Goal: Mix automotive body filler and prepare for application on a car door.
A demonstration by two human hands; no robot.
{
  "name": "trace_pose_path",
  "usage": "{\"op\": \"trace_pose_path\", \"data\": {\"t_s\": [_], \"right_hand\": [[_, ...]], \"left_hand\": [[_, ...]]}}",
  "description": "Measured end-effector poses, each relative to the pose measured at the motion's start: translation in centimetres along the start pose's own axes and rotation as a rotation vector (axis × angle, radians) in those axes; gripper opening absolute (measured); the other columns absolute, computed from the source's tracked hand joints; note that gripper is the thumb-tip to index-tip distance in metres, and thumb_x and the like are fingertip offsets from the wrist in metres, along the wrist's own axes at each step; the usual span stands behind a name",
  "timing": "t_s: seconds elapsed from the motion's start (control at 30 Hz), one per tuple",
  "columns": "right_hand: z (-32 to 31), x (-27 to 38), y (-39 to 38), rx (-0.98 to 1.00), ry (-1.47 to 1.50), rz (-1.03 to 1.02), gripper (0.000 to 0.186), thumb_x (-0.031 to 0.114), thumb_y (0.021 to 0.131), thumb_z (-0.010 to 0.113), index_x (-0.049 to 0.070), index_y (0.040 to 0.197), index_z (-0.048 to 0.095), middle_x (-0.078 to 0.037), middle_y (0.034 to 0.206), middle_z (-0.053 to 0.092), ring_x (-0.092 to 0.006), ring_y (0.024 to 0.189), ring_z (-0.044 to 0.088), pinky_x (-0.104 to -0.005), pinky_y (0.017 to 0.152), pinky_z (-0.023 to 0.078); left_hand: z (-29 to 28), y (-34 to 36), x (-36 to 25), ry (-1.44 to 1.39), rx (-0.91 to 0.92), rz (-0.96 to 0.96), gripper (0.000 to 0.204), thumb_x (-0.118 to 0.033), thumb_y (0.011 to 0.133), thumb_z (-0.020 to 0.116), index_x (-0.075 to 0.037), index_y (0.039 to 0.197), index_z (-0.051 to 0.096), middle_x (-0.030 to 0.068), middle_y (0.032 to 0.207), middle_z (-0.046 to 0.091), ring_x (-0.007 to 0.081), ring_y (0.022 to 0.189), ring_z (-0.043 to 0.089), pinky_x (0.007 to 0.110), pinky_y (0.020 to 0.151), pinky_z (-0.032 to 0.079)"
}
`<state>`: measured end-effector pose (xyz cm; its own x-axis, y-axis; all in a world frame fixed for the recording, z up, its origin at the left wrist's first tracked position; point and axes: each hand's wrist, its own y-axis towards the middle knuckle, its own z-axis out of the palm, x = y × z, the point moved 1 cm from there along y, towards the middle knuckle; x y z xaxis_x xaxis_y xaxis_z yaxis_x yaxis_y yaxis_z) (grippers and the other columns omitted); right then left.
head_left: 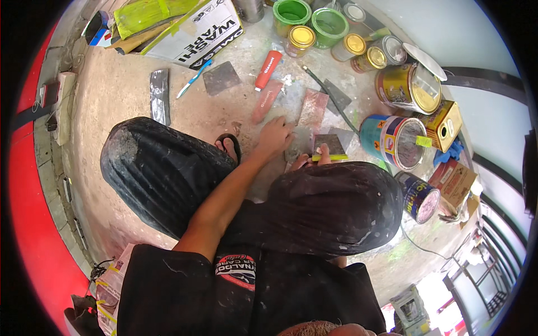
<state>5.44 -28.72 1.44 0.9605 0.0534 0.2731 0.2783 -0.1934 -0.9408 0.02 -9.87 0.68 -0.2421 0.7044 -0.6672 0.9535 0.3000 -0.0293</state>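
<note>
Between my knees, my left hand [274, 138] is low over the floor, its fingers loosely extended with nothing visible in them. It is nearest to a faded red sanding block [267, 102] and a reddish worn sheet [313, 108]. My right hand [323, 155] grips a dark square plate [329, 144] with a bright yellow strip along its near edge. The thumb shows on the plate; my right knee hides most of that hand and its forearm. A brighter red block [268, 70] lies farther off, beside a dark grey sheet [222, 78].
Open green cans [329, 28] and several small gold-lidded tins stand at the far right. Larger paint cans [392, 143] lie along the right, with a thin hose [330, 96] nearby. A white cardboard box [196, 33], a blue-and-white toothbrush [194, 79] and a dark strip [159, 96] are at the left.
</note>
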Motion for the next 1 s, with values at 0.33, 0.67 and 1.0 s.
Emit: {"op": "trace_pose_path", "data": {"t_s": [0.33, 0.67, 1.0], "right_hand": [[2.0, -3.1, 2.9, 0.361, 0.394, 0.032, 0.039, 0.043, 0.084, 0.072, 0.007, 0.076, 0.061, -0.005, 0.065, 0.06, -0.0168, 0.054, 0.057, -0.034, 0.053, 0.048], [4.1, 1.1, 3.6, 0.03, -0.176, -0.919, 0.025, 0.028, 0.088, 0.068, 0.003, 0.084, 0.066, -0.008, 0.075, 0.067, -0.0227, 0.062, 0.064, -0.0393, 0.058, 0.049], [4.3, 3.1, -0.5, 0.035, -0.247, -0.648, 0.026, 0.02, 0.084, 0.065, -0.003, 0.096, 0.066, -0.014, 0.085, 0.069, -0.0291, 0.077, 0.068, -0.0411, 0.068, 0.051]], "left_hand": [[1.7, -0.8, -3.2, -0.614, 0.712, -0.852, 0.068, -0.061, 0.092, 0.049, 0.003, 0.076, 0.068, 0.0184, 0.065, 0.065, 0.0371, 0.069, 0.066, 0.046, 0.071, 0.049], [4.0, 1.5, -3.5, -0.807, 0.443, -1.046, 0.067, -0.057, 0.092, 0.052, 0.006, 0.08, 0.069, 0.0187, 0.068, 0.066, 0.0307, 0.068, 0.068, 0.042, 0.066, 0.053], [6.9, -0.4, -2.9, -0.586, 0.366, -0.841, 0.061, -0.055, 0.088, 0.053, 0.002, 0.089, 0.073, 0.0271, 0.083, 0.069, 0.0405, 0.087, 0.069, 0.048, 0.079, 0.052]]}}
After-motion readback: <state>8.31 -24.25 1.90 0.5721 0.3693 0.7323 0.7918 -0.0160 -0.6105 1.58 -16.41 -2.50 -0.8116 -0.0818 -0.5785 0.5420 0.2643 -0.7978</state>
